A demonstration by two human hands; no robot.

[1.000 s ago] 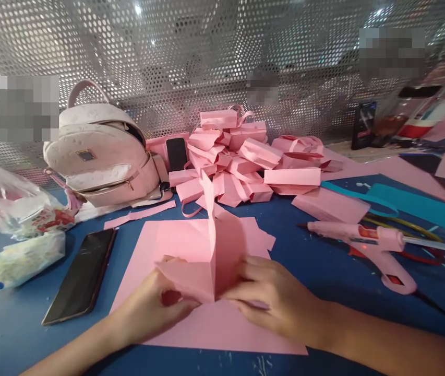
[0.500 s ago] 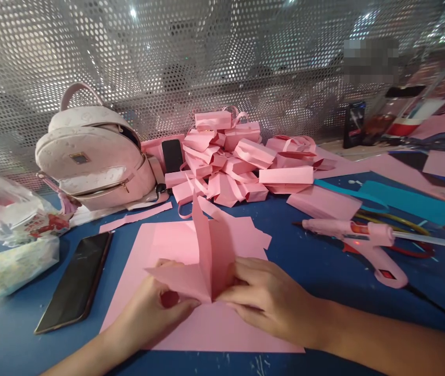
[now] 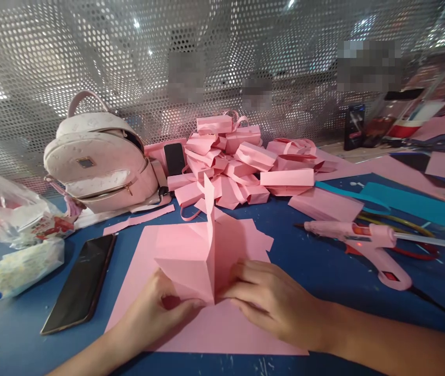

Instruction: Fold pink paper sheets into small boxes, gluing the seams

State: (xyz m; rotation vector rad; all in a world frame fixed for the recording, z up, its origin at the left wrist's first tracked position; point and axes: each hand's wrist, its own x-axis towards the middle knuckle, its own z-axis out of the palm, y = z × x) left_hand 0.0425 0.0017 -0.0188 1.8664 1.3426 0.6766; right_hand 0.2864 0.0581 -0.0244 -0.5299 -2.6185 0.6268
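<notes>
A folded pink paper piece (image 3: 191, 269) stands partly upright above flat pink sheets (image 3: 128, 292) on the blue table. My left hand (image 3: 167, 303) pinches its lower left edge between thumb and fingers. On the other side, my right hand (image 3: 259, 295) is closed at the lower right of the fold, with its fingertips close to the crease and partly behind the paper. Behind them rises a heap of small folded pink paper pieces with strips (image 3: 226, 162).
A pink glue gun (image 3: 371, 235) lies at the right near blue paper strips (image 3: 410, 201). At the left are a black phone (image 3: 79, 282), a pale backpack (image 3: 100, 162) and plastic bags (image 3: 19, 261). A perforated metal screen (image 3: 222, 57) stands behind.
The folded paper's left flap has been raised and faces forward more, and its upright part has narrowed. Both hands stay at its base. The view has shifted slightly.
</notes>
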